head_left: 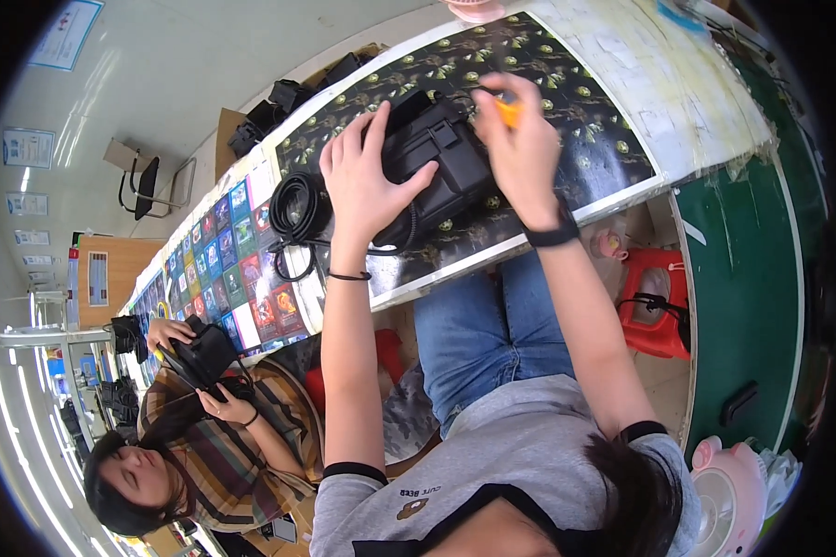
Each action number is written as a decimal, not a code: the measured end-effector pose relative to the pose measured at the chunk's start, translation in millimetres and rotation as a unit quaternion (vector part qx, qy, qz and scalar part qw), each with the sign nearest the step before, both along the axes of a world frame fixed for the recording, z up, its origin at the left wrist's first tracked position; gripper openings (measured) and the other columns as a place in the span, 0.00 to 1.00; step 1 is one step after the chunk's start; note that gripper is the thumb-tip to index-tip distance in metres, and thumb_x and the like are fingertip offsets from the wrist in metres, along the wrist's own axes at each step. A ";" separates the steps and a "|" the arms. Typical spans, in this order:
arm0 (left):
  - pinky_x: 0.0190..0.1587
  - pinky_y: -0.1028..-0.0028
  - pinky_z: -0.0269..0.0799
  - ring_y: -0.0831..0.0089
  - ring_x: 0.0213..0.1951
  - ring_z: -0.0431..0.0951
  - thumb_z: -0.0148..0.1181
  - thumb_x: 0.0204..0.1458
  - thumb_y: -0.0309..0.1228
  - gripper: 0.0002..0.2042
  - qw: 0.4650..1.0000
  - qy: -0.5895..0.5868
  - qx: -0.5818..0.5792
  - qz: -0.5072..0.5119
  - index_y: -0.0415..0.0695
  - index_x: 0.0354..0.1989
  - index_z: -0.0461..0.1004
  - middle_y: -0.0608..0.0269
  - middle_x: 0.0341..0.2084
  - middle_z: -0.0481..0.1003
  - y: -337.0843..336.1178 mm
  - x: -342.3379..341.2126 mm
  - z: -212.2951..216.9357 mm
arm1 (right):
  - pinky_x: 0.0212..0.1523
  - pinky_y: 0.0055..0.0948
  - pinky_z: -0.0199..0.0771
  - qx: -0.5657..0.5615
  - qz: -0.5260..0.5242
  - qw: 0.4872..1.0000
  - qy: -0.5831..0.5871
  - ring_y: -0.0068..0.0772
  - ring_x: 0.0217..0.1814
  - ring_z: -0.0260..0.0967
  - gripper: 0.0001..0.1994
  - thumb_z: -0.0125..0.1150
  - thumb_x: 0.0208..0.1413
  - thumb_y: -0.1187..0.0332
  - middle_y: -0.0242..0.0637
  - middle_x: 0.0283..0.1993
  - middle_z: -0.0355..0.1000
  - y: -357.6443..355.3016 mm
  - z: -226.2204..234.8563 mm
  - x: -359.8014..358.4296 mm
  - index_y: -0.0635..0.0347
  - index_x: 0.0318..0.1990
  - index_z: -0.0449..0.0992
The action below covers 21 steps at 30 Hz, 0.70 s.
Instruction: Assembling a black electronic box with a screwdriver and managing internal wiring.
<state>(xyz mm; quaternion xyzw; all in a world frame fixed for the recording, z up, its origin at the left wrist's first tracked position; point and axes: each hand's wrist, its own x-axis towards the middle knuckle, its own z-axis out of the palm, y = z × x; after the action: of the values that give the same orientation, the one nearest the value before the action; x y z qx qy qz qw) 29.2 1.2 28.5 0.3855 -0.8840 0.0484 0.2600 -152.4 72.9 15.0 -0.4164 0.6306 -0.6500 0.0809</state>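
A black box-shaped device (pixel 446 153) with a raised latch-like part lies on the dark patterned mat. My left hand (pixel 367 172) grips its left side, thumb across the top and fingers along the far edge. At the device's far right corner, my right hand (pixel 520 139) is closed around a small tool with a yellow-orange handle (pixel 508 112). Motion blurs this hand, and the tool's tip is hard to make out. A coiled black cable (pixel 295 206) rests left of the device, with loose lengths running beneath my left wrist.
To the left, a co-worker (pixel 223 418) handles another black device (pixel 204 355) at the same table. Colourful cards or prints (pixel 237 246) cover the table's left part. More black devices (pixel 283 97) fill a box beyond it. A red stool (pixel 655 302) and pink fan (pixel 729 492) stand at right.
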 end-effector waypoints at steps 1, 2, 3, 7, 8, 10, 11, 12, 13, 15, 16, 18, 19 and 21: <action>0.63 0.57 0.55 0.58 0.54 0.70 0.69 0.39 0.57 0.41 1.000 0.013 -0.015 -0.006 0.49 0.63 0.69 0.58 0.54 0.70 0.4 -1.4 -0.4 | 0.28 0.34 0.74 0.027 0.026 0.998 -0.046 0.44 0.32 0.78 0.12 0.58 0.63 0.61 0.36 0.31 0.78 20.1 -0.5 -2.7 0.52 0.50 0.71; 0.63 0.57 0.55 0.58 0.54 0.70 0.69 0.39 0.57 0.41 1.000 0.015 -0.018 -0.002 0.49 0.63 0.69 0.58 0.54 0.70 -0.1 -2.7 0.6 | 0.29 0.35 0.74 0.053 0.054 0.993 -0.092 0.46 0.32 0.78 0.12 0.58 0.63 0.62 0.38 0.32 0.78 39.6 -2.1 -6.0 0.53 0.50 0.70; 0.63 0.58 0.55 0.58 0.54 0.70 0.69 0.40 0.56 0.40 1.000 0.026 -0.007 0.001 0.49 0.62 0.70 0.59 0.53 0.70 -1.2 -1.3 -2.3 | 0.30 0.36 0.74 0.058 0.063 0.996 -0.014 0.47 0.33 0.78 0.13 0.59 0.63 0.64 0.40 0.32 0.77 54.7 -10.2 -8.0 0.53 0.52 0.69; 0.63 0.58 0.55 0.58 0.55 0.70 0.67 0.43 0.56 0.37 0.999 0.049 -0.013 0.004 0.49 0.62 0.71 0.60 0.53 0.71 1.9 2.2 1.8 | 0.34 0.40 0.75 0.170 0.127 0.966 0.150 0.51 0.35 0.77 0.19 0.58 0.60 0.70 0.48 0.37 0.76 124.3 -22.1 -4.7 0.53 0.59 0.65; 0.64 0.59 0.54 0.59 0.54 0.70 0.66 0.46 0.56 0.36 0.998 0.057 -0.017 -0.005 0.48 0.61 0.71 0.60 0.53 0.72 2.7 2.2 2.0 | 0.35 0.40 0.76 0.176 0.143 0.960 0.162 0.52 0.37 0.76 0.21 0.58 0.59 0.72 0.49 0.39 0.75 138.5 -27.0 -1.4 0.54 0.60 0.64; 0.66 0.56 0.50 0.62 0.57 0.69 0.55 0.58 0.51 0.27 0.994 0.113 0.007 0.009 0.48 0.60 0.71 0.59 0.53 0.73 -5.8 4.0 -8.2 | 0.40 0.41 0.76 0.174 0.171 0.959 0.141 0.53 0.42 0.75 0.26 0.57 0.57 0.76 0.52 0.43 0.74 157.1 -30.4 4.3 0.56 0.64 0.62; 0.66 0.55 0.49 0.62 0.57 0.69 0.52 0.60 0.50 0.25 0.992 0.117 0.012 0.047 0.48 0.59 0.71 0.60 0.53 0.74 -5.8 3.9 -10.8 | 0.43 0.41 0.76 0.170 0.200 0.956 0.134 0.53 0.43 0.75 0.28 0.57 0.56 0.77 0.52 0.44 0.74 163.5 -29.2 6.0 0.56 0.65 0.61; 0.67 0.54 0.48 0.63 0.58 0.69 0.50 0.61 0.48 0.23 0.989 0.120 0.016 0.085 0.48 0.59 0.72 0.60 0.53 0.74 -5.1 4.2 -12.8 | 0.46 0.41 0.75 0.166 0.228 0.951 0.126 0.54 0.45 0.74 0.30 0.57 0.55 0.78 0.53 0.45 0.74 168.7 -28.6 7.6 0.57 0.67 0.60; 0.66 0.52 0.49 0.62 0.58 0.68 0.47 0.63 0.47 0.21 0.984 0.138 0.041 0.102 0.48 0.58 0.72 0.61 0.53 0.74 -4.0 5.2 -12.9 | 0.48 0.41 0.75 0.160 0.223 0.954 0.124 0.53 0.45 0.74 0.30 0.58 0.54 0.79 0.51 0.47 0.74 172.3 -28.6 11.1 0.57 0.66 0.63; 0.65 0.54 0.51 0.62 0.58 0.69 0.45 0.65 0.47 0.21 0.983 0.139 0.036 0.112 0.49 0.58 0.73 0.61 0.53 0.74 -2.6 5.1 -15.0 | 0.48 0.41 0.75 0.146 0.228 0.950 0.155 0.52 0.45 0.74 0.28 0.58 0.54 0.80 0.50 0.47 0.75 173.8 -27.4 14.2 0.57 0.65 0.65; 0.65 0.57 0.54 0.62 0.57 0.70 0.42 0.66 0.46 0.21 0.983 0.138 0.029 0.121 0.50 0.58 0.73 0.62 0.53 0.74 -3.2 5.0 -15.8 | 0.48 0.41 0.75 0.129 0.231 0.947 0.184 0.52 0.45 0.74 0.27 0.58 0.53 0.80 0.48 0.48 0.75 173.4 -27.1 15.9 0.57 0.63 0.67; 0.63 0.58 0.57 0.61 0.57 0.69 0.42 0.66 0.46 0.20 0.983 0.139 0.021 0.117 0.50 0.58 0.73 0.63 0.52 0.74 -3.8 5.4 -17.2 | 0.46 0.40 0.76 0.118 0.223 0.946 0.204 0.49 0.45 0.75 0.26 0.59 0.53 0.81 0.46 0.49 0.75 171.3 -27.2 20.9 0.58 0.61 0.70; 0.62 0.57 0.57 0.61 0.57 0.69 0.42 0.66 0.45 0.20 0.983 0.139 0.029 0.119 0.50 0.58 0.73 0.63 0.52 0.74 -3.3 4.9 -16.9 | 0.45 0.39 0.76 0.119 0.206 0.947 0.216 0.48 0.43 0.75 0.26 0.59 0.52 0.81 0.46 0.48 0.75 170.4 -26.8 23.1 0.58 0.61 0.70; 0.62 0.57 0.58 0.61 0.57 0.69 0.42 0.66 0.45 0.20 0.983 0.138 0.036 0.120 0.50 0.58 0.73 0.63 0.52 0.74 -1.9 3.9 -16.4 | 0.44 0.39 0.76 0.119 0.188 0.948 0.229 0.46 0.42 0.74 0.26 0.59 0.52 0.81 0.45 0.48 0.75 168.9 -25.2 26.1 0.57 0.61 0.70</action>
<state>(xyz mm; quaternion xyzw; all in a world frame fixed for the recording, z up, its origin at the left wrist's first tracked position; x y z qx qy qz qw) 33.0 -0.6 12.0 0.5007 -0.7883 -0.0066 0.3576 -126.3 241.7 -10.3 -0.6522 0.6150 -0.4307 0.1041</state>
